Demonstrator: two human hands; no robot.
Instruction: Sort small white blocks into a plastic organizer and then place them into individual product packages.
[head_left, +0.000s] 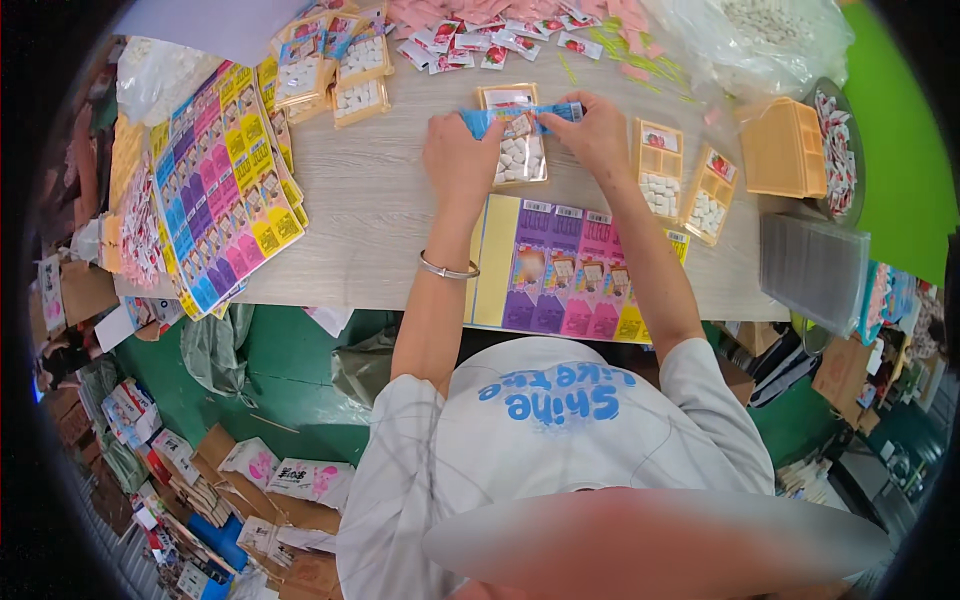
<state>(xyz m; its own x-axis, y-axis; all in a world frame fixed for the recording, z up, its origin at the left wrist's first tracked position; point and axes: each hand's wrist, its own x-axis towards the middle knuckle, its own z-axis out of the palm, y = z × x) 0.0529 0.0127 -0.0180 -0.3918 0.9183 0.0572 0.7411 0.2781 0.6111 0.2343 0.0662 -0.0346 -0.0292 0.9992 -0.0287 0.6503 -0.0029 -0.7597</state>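
A shallow yellow tray (520,163) filled with white pellet-like pieces lies on the table in front of me. Across its upper part runs a blue printed label (553,112). My left hand (462,158) pinches the label's left end, and my right hand (592,135) grips the other end; both rest at the tray's sides. Whether the label is stuck down cannot be made out. Close to my forearms lies a colourful label sheet (493,265) with a bare yellow strip. Beside my right hand stand two similar trays (658,165) with white pieces and a small sachet each.
Label sheets (225,190) are piled at the left. Labelled trays (360,98) sit at the far left, near loose sachets (495,45). To the right are stacked yellow trays (780,150), a bowl of sachets (838,150) and clear plastic lids (812,265). Boxes (310,575) crowd the floor.
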